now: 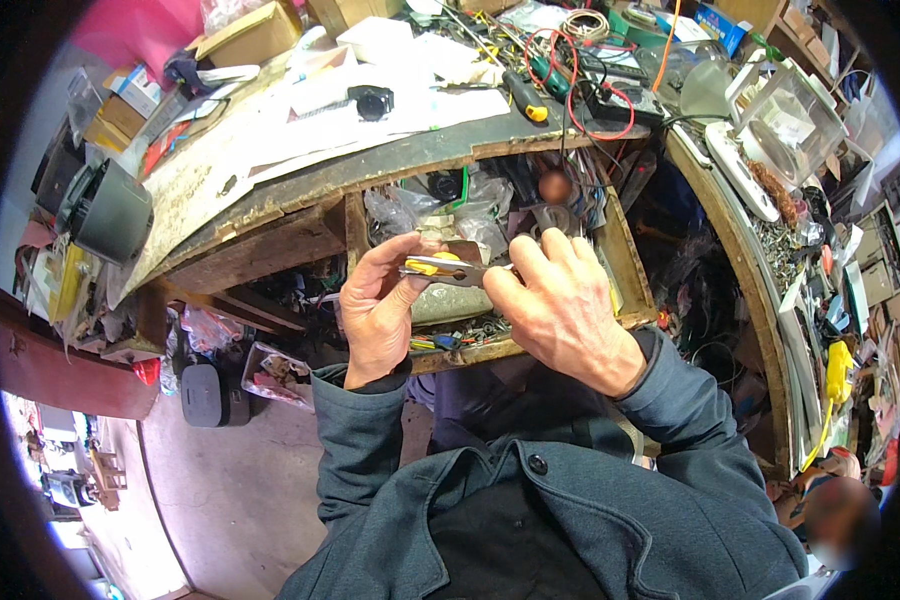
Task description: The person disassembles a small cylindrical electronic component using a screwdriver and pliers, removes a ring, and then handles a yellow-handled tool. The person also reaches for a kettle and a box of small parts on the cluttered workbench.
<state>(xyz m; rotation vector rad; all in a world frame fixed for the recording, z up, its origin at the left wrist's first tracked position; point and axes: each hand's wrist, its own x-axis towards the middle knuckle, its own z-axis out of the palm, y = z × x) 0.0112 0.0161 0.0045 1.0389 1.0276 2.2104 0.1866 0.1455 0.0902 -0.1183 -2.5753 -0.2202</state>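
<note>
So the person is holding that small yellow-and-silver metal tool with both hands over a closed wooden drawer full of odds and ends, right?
Not quite: the wooden drawer is pulled open, not closed, as the head view shows. The rest holds: the left hand and the right hand both grip the small yellow-and-silver metal tool over that drawer, which is full of odds and ends.

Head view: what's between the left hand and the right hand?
In the head view, a small yellow-and-metal tool spans the gap, pinched by the left hand and the right hand, above the open wooden drawer.
</note>
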